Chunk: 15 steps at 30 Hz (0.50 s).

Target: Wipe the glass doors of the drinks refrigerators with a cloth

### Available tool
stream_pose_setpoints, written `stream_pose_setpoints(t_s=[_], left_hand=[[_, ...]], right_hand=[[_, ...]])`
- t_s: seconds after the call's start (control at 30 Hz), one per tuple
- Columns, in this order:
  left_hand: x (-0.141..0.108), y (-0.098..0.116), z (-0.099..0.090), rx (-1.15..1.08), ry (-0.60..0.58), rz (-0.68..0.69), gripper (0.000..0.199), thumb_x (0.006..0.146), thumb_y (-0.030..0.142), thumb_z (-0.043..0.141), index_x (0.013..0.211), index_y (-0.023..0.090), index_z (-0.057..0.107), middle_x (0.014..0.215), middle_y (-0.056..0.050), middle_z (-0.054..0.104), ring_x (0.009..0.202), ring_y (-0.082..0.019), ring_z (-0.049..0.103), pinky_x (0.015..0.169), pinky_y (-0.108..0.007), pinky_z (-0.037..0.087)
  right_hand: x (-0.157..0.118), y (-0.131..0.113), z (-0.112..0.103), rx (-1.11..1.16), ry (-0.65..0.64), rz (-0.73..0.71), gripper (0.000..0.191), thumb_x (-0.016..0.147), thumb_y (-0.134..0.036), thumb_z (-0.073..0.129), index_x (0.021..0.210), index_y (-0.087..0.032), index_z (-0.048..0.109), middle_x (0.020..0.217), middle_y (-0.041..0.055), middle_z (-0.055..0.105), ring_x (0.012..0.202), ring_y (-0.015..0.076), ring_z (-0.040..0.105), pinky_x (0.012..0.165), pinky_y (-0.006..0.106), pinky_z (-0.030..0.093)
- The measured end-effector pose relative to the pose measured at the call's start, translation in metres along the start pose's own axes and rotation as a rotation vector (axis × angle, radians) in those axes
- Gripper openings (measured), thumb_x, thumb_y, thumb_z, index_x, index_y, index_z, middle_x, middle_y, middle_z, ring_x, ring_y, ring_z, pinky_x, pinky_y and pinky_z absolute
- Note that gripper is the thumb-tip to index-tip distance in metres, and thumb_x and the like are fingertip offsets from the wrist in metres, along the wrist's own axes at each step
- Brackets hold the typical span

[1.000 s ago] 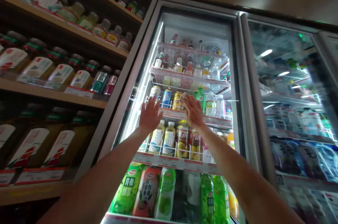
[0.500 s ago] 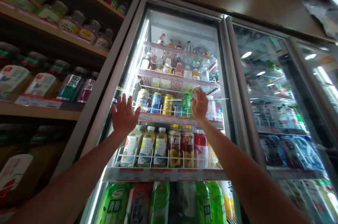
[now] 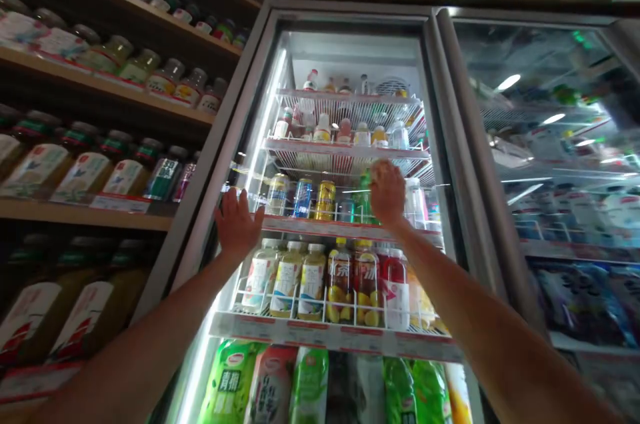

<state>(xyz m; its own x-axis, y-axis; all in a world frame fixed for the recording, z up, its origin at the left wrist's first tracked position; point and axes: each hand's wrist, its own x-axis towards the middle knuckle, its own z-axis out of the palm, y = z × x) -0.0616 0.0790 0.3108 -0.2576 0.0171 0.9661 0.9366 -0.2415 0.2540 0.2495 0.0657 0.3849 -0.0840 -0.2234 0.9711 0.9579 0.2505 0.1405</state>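
Since a second ago the hands have drawn apart: the left hand (image 3: 239,223) has shifted leftward from before the white can (image 3: 277,194), and the right hand (image 3: 387,196) has passed rightward from the golden can (image 3: 325,201) to the front of the green bottles (image 3: 364,207). At far left, smooth-edged wooden shelves (image 3: 125,92) bear rounded jars (image 3: 37,164) with pale labels and dark lids. Next rises a straight, dull metal frame (image 3: 233,117) around a smooth, see-through glass door (image 3: 350,44). The left hand is near the door's left edge, flat, with fingers spread and nothing in its grasp. To its right, behind the glass, slim shiny cans stand upright on a wire shelf (image 3: 345,231), with ridged tea bottles (image 3: 340,281) below and glossy green packs (image 3: 230,377) at the bottom. Farther right, the right hand has its fingers bunched over a pale wad (image 3: 381,169), soft-looking but too blurred to name; the wad lies at its fingertips, well apart from the left hand. Whether either palm touches the glass cannot be told. At far right, a second glass door (image 3: 550,144) carries bright streaks of reflected light.
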Motion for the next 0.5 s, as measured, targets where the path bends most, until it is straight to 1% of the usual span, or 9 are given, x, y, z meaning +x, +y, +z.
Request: stream_pose_setpoints(t_s=[0.07,0.1,0.17,0.2,0.23,0.3,0.37,0.43,0.5], left_hand=[[0.0,0.0,0.0,0.01,-0.016,-0.007,0.064,0.089,0.047,0.026,0.137,0.006,0.032,0.146,-0.022,0.027,0.137,-0.034,0.022,0.106,-0.059,0.023],[0.0,0.0,0.0,0.015,-0.02,-0.008,0.064,0.089,0.047,0.026,0.138,0.007,0.031,0.147,-0.021,0.026,0.137,-0.034,0.022,0.106,-0.059,0.023],[-0.001,-0.002,0.001,0.03,-0.018,-0.008,0.063,0.089,0.047,0.026,0.139,0.008,0.03,0.148,-0.02,0.025,0.138,-0.032,0.021,0.106,-0.058,0.023],[-0.001,-0.003,0.001,0.038,-0.011,-0.006,0.063,0.09,0.047,0.026,0.139,0.008,0.03,0.148,-0.02,0.025,0.138,-0.032,0.021,0.107,-0.057,0.023],[-0.001,-0.004,0.002,0.044,-0.002,-0.006,0.063,0.09,0.047,0.026,0.139,0.008,0.03,0.148,-0.02,0.026,0.138,-0.031,0.021,0.107,-0.057,0.022],[-0.002,-0.006,0.004,0.046,0.011,-0.002,0.062,0.09,0.047,0.026,0.139,0.009,0.03,0.147,-0.02,0.027,0.138,-0.031,0.022,0.107,-0.057,0.022],[-0.002,-0.006,0.006,0.041,0.013,0.003,0.061,0.09,0.047,0.026,0.139,0.01,0.03,0.147,-0.019,0.028,0.138,-0.031,0.022,0.107,-0.057,0.023],[-0.003,-0.006,0.006,0.04,0.013,-0.001,0.061,0.09,0.047,0.027,0.139,0.011,0.031,0.147,-0.019,0.028,0.137,-0.031,0.023,0.106,-0.057,0.025],[-0.002,-0.008,0.005,0.043,0.004,0.007,0.06,0.09,0.047,0.028,0.138,0.011,0.031,0.147,-0.018,0.029,0.137,-0.031,0.024,0.107,-0.056,0.025]], right_hand=[[-0.009,-0.043,0.017,0.064,-0.061,-0.089,0.048,0.081,-0.017,0.043,0.129,-0.017,0.045,0.141,0.0087,0.041,0.133,0.0275,0.03,0.107,0.048,0.032],[-0.012,-0.058,0.02,0.1,-0.13,-0.203,0.049,0.081,-0.017,0.043,0.13,-0.018,0.045,0.143,0.0068,0.04,0.134,0.0269,0.029,0.108,0.047,0.031],[-0.011,-0.065,0.017,0.137,-0.209,-0.322,0.05,0.082,-0.016,0.044,0.131,-0.022,0.044,0.144,0.0034,0.039,0.134,0.0263,0.03,0.108,0.047,0.03],[-0.006,-0.057,0.012,0.134,-0.22,-0.312,0.051,0.082,-0.016,0.044,0.132,-0.021,0.043,0.144,0.0041,0.039,0.133,0.0272,0.03,0.108,0.049,0.03],[0.002,-0.043,0.007,0.119,-0.204,-0.246,0.051,0.082,-0.016,0.044,0.132,-0.021,0.043,0.144,0.0054,0.04,0.133,0.0285,0.03,0.107,0.051,0.03],[0.023,-0.011,-0.002,0.075,-0.118,-0.023,0.049,0.082,-0.016,0.044,0.132,-0.016,0.044,0.141,0.0113,0.041,0.132,0.0317,0.03,0.105,0.054,0.029],[0.041,0.007,-0.003,0.067,-0.042,0.1,0.051,0.083,-0.015,0.041,0.134,-0.011,0.041,0.14,0.0164,0.041,0.131,0.033,0.03,0.106,0.055,0.027],[0.048,-0.006,0.006,0.076,-0.012,0.121,0.053,0.083,-0.016,0.04,0.136,-0.007,0.038,0.14,0.0191,0.04,0.131,0.0328,0.031,0.107,0.053,0.027],[0.04,-0.048,0.021,0.109,-0.013,0.056,0.053,0.084,-0.017,0.039,0.136,-0.009,0.039,0.14,0.017,0.041,0.13,0.0306,0.032,0.107,0.051,0.028]])
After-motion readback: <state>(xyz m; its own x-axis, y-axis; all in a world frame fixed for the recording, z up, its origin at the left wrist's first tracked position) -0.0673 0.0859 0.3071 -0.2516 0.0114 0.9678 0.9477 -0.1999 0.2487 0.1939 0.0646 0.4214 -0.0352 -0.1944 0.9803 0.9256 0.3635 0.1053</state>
